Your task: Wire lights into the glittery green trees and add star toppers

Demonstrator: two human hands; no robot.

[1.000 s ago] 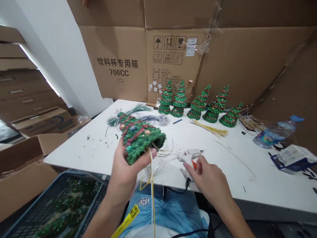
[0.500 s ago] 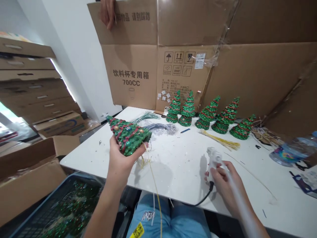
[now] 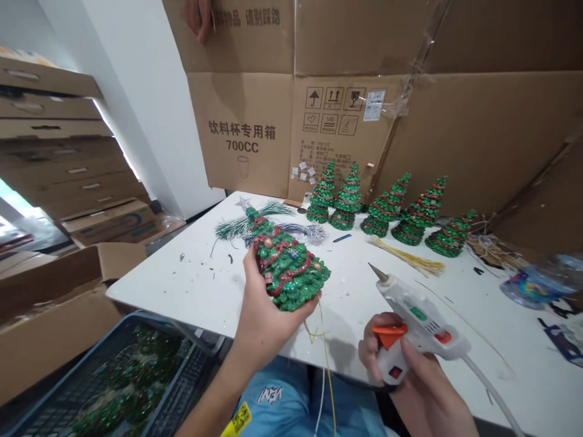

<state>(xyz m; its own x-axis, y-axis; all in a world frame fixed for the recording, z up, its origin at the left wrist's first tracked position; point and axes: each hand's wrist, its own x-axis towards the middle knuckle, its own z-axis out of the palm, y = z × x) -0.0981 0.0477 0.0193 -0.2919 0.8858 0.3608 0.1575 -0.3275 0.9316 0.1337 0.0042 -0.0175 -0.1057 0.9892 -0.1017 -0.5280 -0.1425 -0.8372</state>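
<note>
My left hand [image 3: 268,309] grips a green bead-like Christmas tree [image 3: 291,267] with red garland, small ornaments and a star at its tip; it leans to the upper left. Yellow and white wires [image 3: 328,376] hang from its base. In my right hand [image 3: 410,370] is a white glue gun [image 3: 419,315] with an orange trigger, its metal nozzle pointing up and left toward the tree. A gap separates the nozzle from the tree.
Several small green trees [image 3: 346,197] stand along the cardboard wall [image 3: 246,97]. Yellow wires [image 3: 410,258], a blue pen [image 3: 342,238] and a plastic bottle [image 3: 532,285] are on the white table [image 3: 182,291]. A blue crate [image 3: 73,376] sits lower left. Another person's hand [image 3: 199,21] holds the cardboard.
The held tree has moved right, turning its decorated side toward me. The glue gun has been raised and turned, so its nozzle and orange trigger now show.
</note>
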